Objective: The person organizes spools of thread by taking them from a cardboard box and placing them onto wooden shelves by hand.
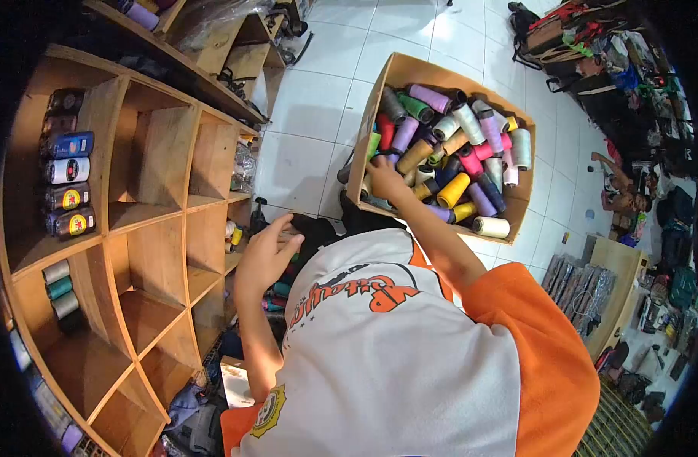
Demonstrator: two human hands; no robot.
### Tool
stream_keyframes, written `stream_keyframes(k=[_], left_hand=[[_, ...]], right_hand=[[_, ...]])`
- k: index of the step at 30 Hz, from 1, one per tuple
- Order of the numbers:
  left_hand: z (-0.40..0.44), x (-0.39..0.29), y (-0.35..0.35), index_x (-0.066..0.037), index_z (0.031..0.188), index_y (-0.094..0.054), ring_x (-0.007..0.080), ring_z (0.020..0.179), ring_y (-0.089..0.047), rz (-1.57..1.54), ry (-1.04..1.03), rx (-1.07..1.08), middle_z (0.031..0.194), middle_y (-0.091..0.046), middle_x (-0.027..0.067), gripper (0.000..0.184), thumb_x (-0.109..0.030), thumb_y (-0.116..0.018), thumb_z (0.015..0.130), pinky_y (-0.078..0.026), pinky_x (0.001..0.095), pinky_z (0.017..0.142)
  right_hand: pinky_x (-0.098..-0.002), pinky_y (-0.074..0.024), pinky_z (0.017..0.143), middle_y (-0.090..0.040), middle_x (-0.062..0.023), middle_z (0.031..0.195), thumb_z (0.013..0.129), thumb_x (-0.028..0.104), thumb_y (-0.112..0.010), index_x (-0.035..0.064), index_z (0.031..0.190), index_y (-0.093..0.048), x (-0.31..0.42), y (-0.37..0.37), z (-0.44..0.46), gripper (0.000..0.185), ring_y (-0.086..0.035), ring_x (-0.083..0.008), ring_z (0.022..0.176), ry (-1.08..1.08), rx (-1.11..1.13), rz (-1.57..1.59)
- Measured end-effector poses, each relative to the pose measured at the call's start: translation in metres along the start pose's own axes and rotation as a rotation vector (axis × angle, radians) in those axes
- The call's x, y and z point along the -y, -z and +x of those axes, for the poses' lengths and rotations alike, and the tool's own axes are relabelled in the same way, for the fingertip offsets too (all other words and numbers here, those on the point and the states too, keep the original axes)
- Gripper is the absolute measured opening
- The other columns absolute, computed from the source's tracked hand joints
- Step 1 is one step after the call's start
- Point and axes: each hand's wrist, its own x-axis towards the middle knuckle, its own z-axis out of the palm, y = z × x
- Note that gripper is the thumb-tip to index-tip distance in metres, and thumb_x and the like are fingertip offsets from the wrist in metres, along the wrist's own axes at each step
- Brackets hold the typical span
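Note:
A cardboard box (525,206) on the floor is full of sewing thread spools in many colours, piled loosely at different angles. My right hand (388,183) reaches into its near left corner, among the spools. The fingertips are partly hidden there, so any grip on a spool cannot be made out. Close by are a tan spool (415,154) and a purple spool (404,134). My left hand (271,250) is raised in front of my body, between the shelf and the box, with thumb and fingers apart and nothing in it.
To the left stands a wooden cubby shelf (145,213). One compartment holds a row of dark, blue and white spools (69,171); another has grey and teal spools (60,289). White floor tiles (299,171) surround the box. Assorted goods (623,84) crowd the right side.

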Motion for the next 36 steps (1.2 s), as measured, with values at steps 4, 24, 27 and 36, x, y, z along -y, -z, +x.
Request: stream_keyframes(k=[4, 24, 27, 36], left_hand=[[0.008, 0.0, -0.02, 0.0, 0.124, -0.051, 0.027, 0.094, -0.066, 0.032, -0.094, -0.053, 0.109, -0.063, 0.0209, 0.044, -0.022, -0.062, 0.087, -0.051, 0.0344, 0.081], [0.092, -0.046, -0.087, 0.008, 0.133, -0.039, 0.0182, 0.108, -0.056, -0.554, -0.298, -0.05, 0.12, -0.057, 0.0155, 0.065, -0.003, -0.071, 0.077, -0.044, 0.0302, 0.092], [0.089, -0.043, -0.084, 0.008, 0.136, -0.034, 0.0196, 0.107, -0.057, -0.697, -0.292, -0.019, 0.12, -0.056, 0.0164, 0.067, 0.0, -0.067, 0.079, -0.046, 0.0316, 0.092], [0.063, -0.008, -0.038, 0.002, 0.127, -0.044, 0.0228, 0.102, -0.06, -1.116, -0.243, -0.218, 0.118, -0.056, 0.0148, 0.052, -0.001, -0.065, 0.079, -0.051, 0.0352, 0.089]], right_hand=[[-0.0417, -0.0502, 0.082, -0.055, -0.0144, 0.111, 0.073, 0.02, -0.064, 0.015, 0.103, -0.065, 0.0, 0.036, -0.005, 0.031, -0.055, -0.0337, 0.101, 0.24, 0.188, -0.051], [-0.0327, -0.0504, 0.074, -0.065, -0.0112, 0.091, 0.09, 0.023, -0.055, 0.0036, 0.103, -0.063, -0.003, 0.191, -0.065, 0.025, -0.063, -0.018, 0.08, 0.084, 0.274, 0.854], [-0.0375, -0.0511, 0.076, -0.066, -0.0141, 0.096, 0.081, 0.009, -0.054, 0.0093, 0.114, -0.062, -0.066, 0.118, -0.072, 0.034, -0.064, -0.03, 0.086, 0.335, 0.398, 0.184], [-0.0375, -0.049, 0.084, -0.065, -0.0147, 0.107, 0.065, 0.006, -0.064, 0.0111, 0.117, -0.061, -0.054, 0.149, -0.062, 0.052, -0.062, -0.0311, 0.096, 0.33, 0.575, 0.167]])
